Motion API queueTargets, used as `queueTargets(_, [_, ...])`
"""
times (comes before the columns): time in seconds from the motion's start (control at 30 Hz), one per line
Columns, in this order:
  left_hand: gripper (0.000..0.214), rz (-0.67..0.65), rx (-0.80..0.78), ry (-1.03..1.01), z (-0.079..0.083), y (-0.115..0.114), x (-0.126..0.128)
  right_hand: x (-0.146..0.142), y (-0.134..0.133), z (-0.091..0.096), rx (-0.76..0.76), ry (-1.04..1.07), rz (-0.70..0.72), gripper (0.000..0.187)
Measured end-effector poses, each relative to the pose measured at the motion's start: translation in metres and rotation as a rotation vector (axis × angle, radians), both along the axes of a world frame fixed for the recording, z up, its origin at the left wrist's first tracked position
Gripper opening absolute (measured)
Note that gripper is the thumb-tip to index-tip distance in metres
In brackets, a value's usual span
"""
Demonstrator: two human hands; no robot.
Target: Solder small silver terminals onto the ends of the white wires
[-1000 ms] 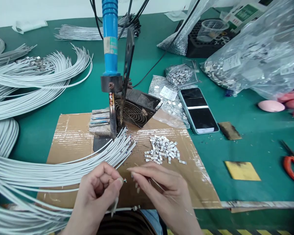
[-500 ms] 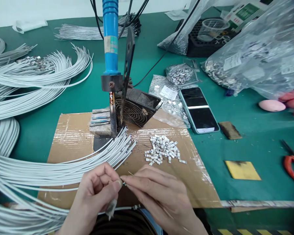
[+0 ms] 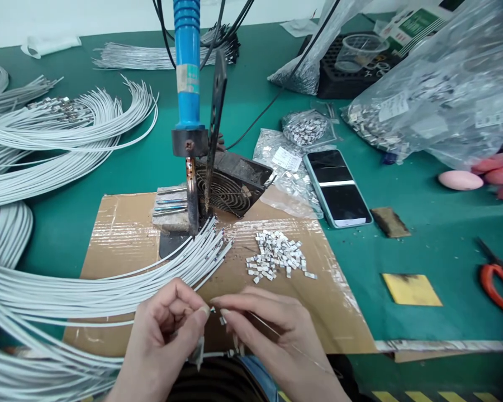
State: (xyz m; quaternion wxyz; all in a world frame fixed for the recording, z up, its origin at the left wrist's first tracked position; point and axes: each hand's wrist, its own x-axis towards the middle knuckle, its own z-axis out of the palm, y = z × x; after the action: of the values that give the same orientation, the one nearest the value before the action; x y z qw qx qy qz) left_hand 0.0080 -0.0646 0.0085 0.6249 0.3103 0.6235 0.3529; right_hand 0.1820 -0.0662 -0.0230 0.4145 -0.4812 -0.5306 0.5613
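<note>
My left hand (image 3: pixel 165 335) is closed in a pinch on the stripped tip of a white cable (image 3: pixel 212 309) at the cardboard sheet's (image 3: pixel 121 234) near edge. My right hand (image 3: pixel 268 329) is closed too, its fingertips holding a small metal terminal (image 3: pixel 222 320) just right of that tip, with a thin solder wire (image 3: pixel 285 340) running back across the hand. A fan of white cables (image 3: pixel 109 285) lies left of my hands. A pile of small metal terminals (image 3: pixel 276 259) lies on the cardboard beyond my right hand. A blue-handled soldering iron (image 3: pixel 187 84) stands upright in its stand behind the cables.
A small black fan (image 3: pixel 230 187) sits behind the iron. A phone (image 3: pixel 337 187) and bags of terminals (image 3: pixel 423 106) lie to the right on the green table, with yellow sponges (image 3: pixel 411 289), red scissors (image 3: pixel 497 276) and another person's fingers (image 3: pixel 497 173) by a pink object (image 3: pixel 459 180). More cable bundles (image 3: pixel 62 128) fill the left.
My right fingers closed in to meet the cable tip in my left hand, then drew slightly apart, now showing a small terminal at their tips. The left hand has barely moved.
</note>
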Motion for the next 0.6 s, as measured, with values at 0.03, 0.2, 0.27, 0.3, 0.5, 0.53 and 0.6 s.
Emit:
queueTargets(0.03, [0.038,-0.001,0.017,0.038,0.001,-0.001,0.001,-0.001,0.0,0.0,-0.051,0.034,0.014,0.018])
queueTargets(0.2, [0.031,-0.021,0.082,0.152,0.0,-0.008,0.006,-0.004,0.0,0.003,-0.163,0.136,-0.011,0.014])
queueTargets(0.27, [0.031,-0.028,0.096,0.163,-0.002,-0.011,0.007,-0.006,-0.001,0.002,-0.2,0.159,-0.029,0.013])
queueTargets(0.3, [0.032,-0.03,0.104,0.167,-0.003,-0.012,0.007,-0.006,-0.002,0.001,-0.224,0.174,-0.031,0.012])
queueTargets(0.5, [0.032,-0.041,0.195,0.207,-0.012,-0.017,0.006,-0.01,-0.01,-0.011,-0.291,0.228,-0.088,0.015])
queueTargets(0.53, [0.032,-0.041,0.216,0.22,-0.014,-0.018,0.006,-0.011,-0.011,-0.012,-0.287,0.216,-0.11,0.017])
queueTargets(0.6, [0.034,-0.042,0.253,0.252,-0.019,-0.021,0.004,-0.012,-0.014,-0.014,-0.317,0.21,-0.146,0.022])
